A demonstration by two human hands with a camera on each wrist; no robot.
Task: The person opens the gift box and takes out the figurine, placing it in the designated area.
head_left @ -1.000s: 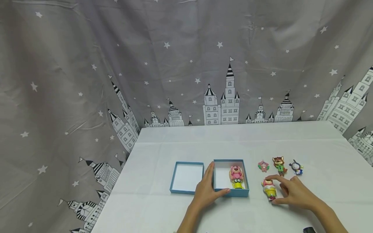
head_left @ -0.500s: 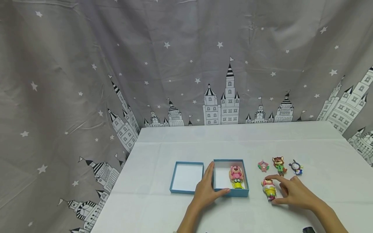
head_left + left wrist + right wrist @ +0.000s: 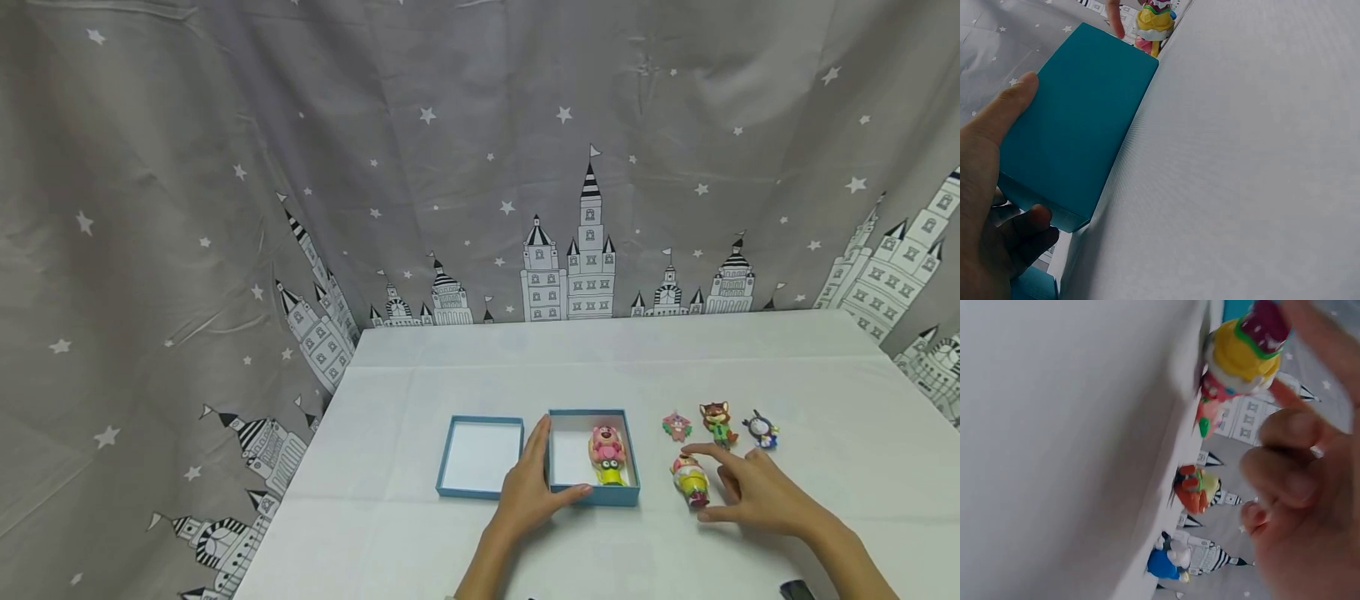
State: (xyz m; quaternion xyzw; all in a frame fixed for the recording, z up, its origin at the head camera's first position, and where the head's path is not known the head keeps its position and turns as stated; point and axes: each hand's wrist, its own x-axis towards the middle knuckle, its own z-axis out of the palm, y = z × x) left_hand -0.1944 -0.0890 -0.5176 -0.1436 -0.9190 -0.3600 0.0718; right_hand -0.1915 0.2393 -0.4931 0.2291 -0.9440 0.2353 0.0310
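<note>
A blue box (image 3: 611,496) with a white inside stands in the middle of the table. In it, toward its right side, lies a pink bear figurine (image 3: 606,447) with a yellow-green lower part. My left hand (image 3: 525,492) grips the box, thumb along the front wall (image 3: 1079,125) and fingers at the left end. To the right, my right hand (image 3: 757,492) pinches a figurine (image 3: 691,481) in yellow and white with dark red feet, index finger at its head and thumb at its feet. In the right wrist view, its other fingers are curled in.
A shallow blue lid (image 3: 480,458) lies left of the box, white inside up. Behind the right hand lie a small pink figure (image 3: 677,427), a fox figure (image 3: 718,423) in green and a blue-and-white figure (image 3: 762,430). A dark object (image 3: 795,590) sits at the front edge.
The figurine in my right hand has shifted slightly away from me and its feet have tipped a little, with the index fingertip moving along. My left hand and the box stay in place.
</note>
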